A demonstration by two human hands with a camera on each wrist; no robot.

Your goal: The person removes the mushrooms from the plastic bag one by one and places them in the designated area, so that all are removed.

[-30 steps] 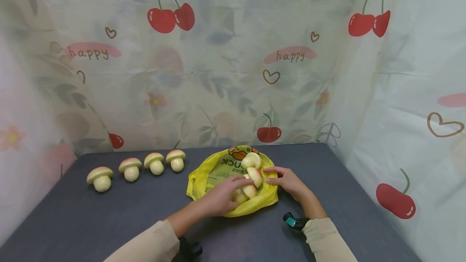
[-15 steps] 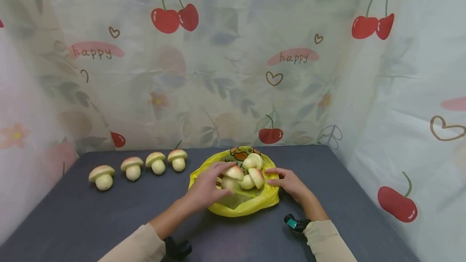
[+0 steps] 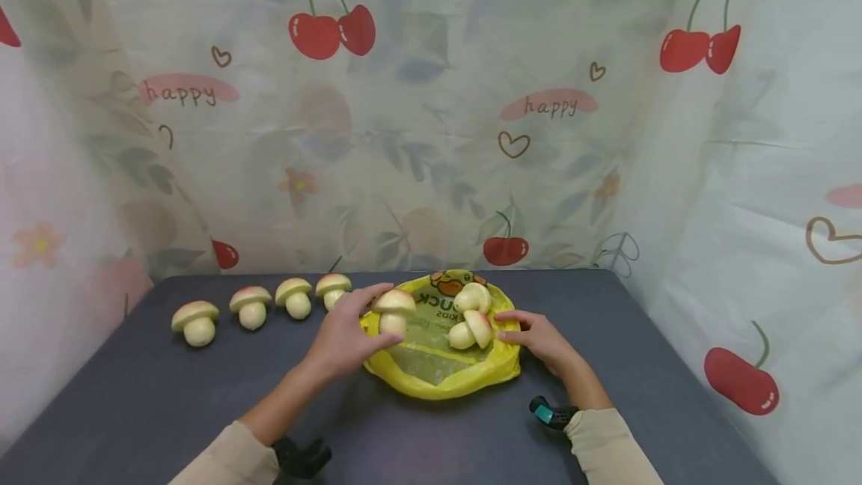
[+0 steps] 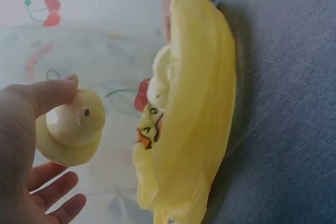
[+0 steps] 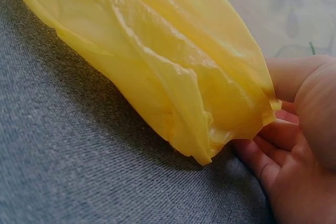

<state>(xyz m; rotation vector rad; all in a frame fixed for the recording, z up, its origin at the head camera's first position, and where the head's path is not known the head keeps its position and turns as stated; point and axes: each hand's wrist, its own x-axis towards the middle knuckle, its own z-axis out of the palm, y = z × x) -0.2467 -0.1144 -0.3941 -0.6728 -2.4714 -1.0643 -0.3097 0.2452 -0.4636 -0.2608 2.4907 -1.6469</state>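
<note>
In the head view my left hand (image 3: 337,343) grips a model mushroom (image 3: 393,313) with a pinkish cap and pale stem, held over the left rim of a yellow plastic bag (image 3: 441,389). Its thumb and fingers span the mushroom, whose stem end (image 4: 79,116) faces the left wrist camera. The bag lies with its mouth spread wide, a duck print on its inner back wall. Inside, toward the right, are two more mushrooms, one behind (image 3: 473,298) and one in front (image 3: 471,331). At the bag's right edge my right hand (image 3: 539,341) pinches the rim between thumb and fingers.
Several mushrooms stand in a row on the dark table (image 3: 431,444) at the left, the outermost mushroom (image 3: 197,324) nearest me. The last mushroom (image 3: 333,289) is close behind my left hand. A patterned curtain (image 3: 404,133) with cherries closes off the back and sides.
My left hand has lifted one mushroom out of the pile in the bag and carried it left to the rim. The right hand stays at the bag's right edge.
</note>
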